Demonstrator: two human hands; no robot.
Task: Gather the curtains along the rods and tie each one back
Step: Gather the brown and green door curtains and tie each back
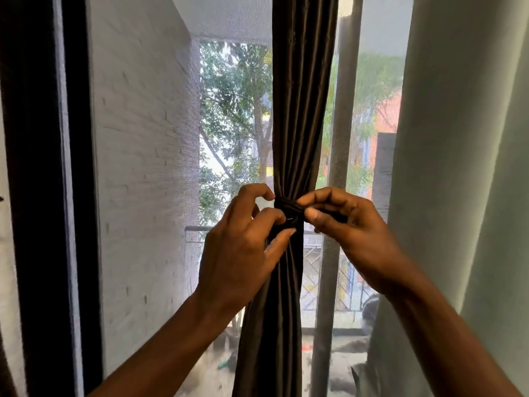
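Note:
A dark brown curtain [300, 110] hangs gathered into a narrow bundle in the middle of the window. A dark tieback strap [289, 206] wraps around it at its pinched waist. My left hand [246, 242] pinches the strap from the left, thumb and fingers pressed on it. From the right, my right hand [352, 227] holds the strap's free end between thumb and forefinger. A second, pale green curtain [463, 167] hangs loose at the right edge.
A dark window frame [43, 196] stands at the left. Behind the mesh screen are a white brick wall [143, 167], a grey post [337, 138], a balcony railing and trees.

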